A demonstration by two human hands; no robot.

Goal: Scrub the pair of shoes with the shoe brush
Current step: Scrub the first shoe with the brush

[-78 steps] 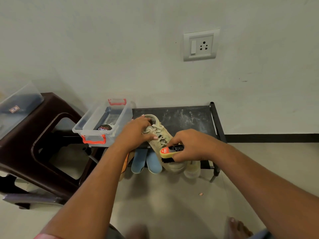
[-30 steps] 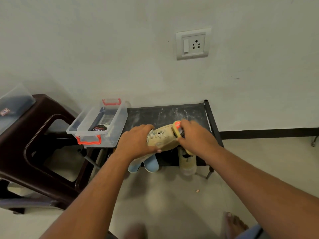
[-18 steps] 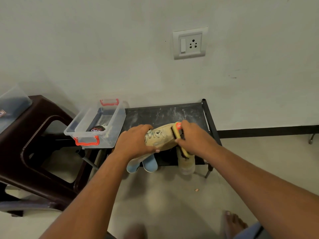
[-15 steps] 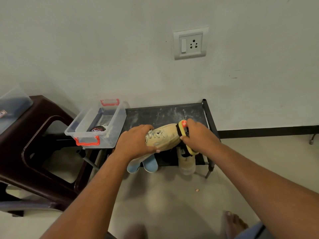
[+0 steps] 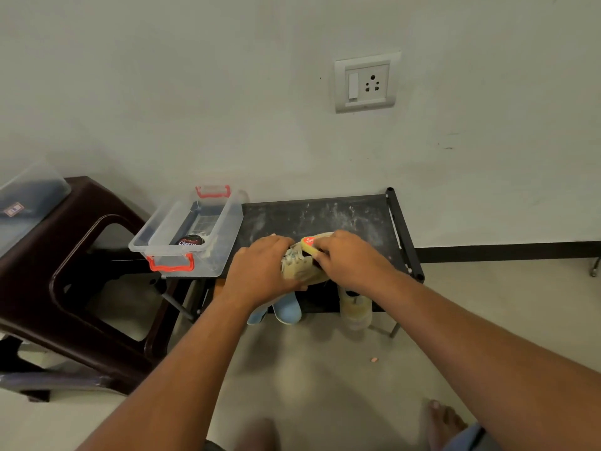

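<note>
Beige canvas is being worked on here. One shoe (image 5: 300,268) of the pair is held at the front edge of the black counter (image 5: 341,216). It is gripped at its laced part by the left hand (image 5: 260,275), whose fingers are curled over the upper. The shoe brush (image 5: 308,243), yellow with a red label, is clasped in the right hand (image 5: 353,260) and pressed against the top of the shoe, just beside the laces.

The step in hand is judged to be the scrubbing of this first shoe. It would be done best with short, firm strokes led away from the laces, so that the bristles are not snagged. The shoe should be braced hard by the left hand so that it is not pushed round under the brush. It should then be turned so that the sides, the heel and the sole edge are reached. Loosened dust is better swept toward the wall than toward the open clear box (image 5: 208,255) at the counter's left end.

Much is hidden. The bristles and most of the brush body are covered by the right hand, as is the far end of the shoe. Whether the shoe rests on the counter or is lifted off it cannot be told. The laces are blurred. Only the toe of a second beige shoe (image 5: 355,312), presumably the mate, shows from under the counter, beside something pale blue (image 5: 287,310) that cannot be identified.
</note>
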